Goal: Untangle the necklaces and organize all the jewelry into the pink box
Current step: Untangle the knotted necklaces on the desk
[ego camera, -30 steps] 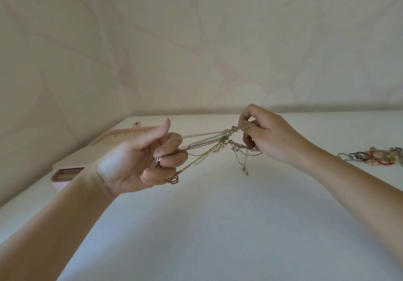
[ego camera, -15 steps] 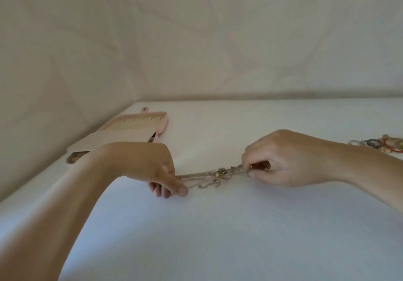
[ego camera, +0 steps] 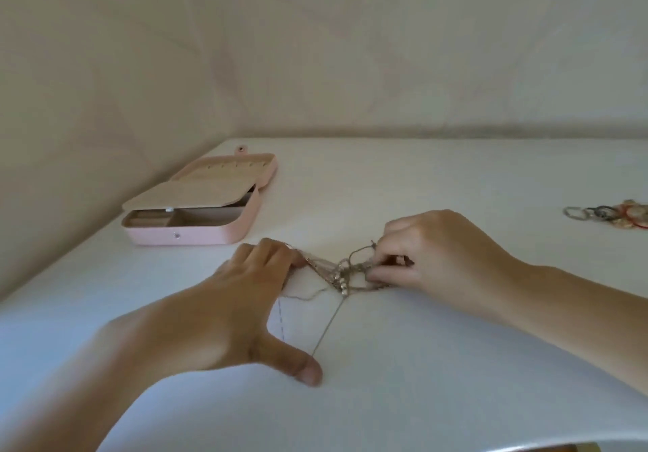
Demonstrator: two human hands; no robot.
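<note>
Necklaces (ego camera: 338,276): knotted together on the bench (ego camera: 385,399).
Left hand (ego camera: 224,311): flat fingers (ego camera: 277,255) press chains.
Right hand (ego camera: 431,252): fingers pinch the knot.
Pink box (ego camera: 196,234): open, waiting.

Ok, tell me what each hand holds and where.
Right hand pinches the tangled necklaces at the knot; left hand only presses loose strands to the table.

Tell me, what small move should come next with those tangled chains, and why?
Probably ease one loop out of the tangled necklaces with the right hand. They lie fanned on the table, strands pinned flat under the left hand, and the right fingers pinch at the snarl.
</note>
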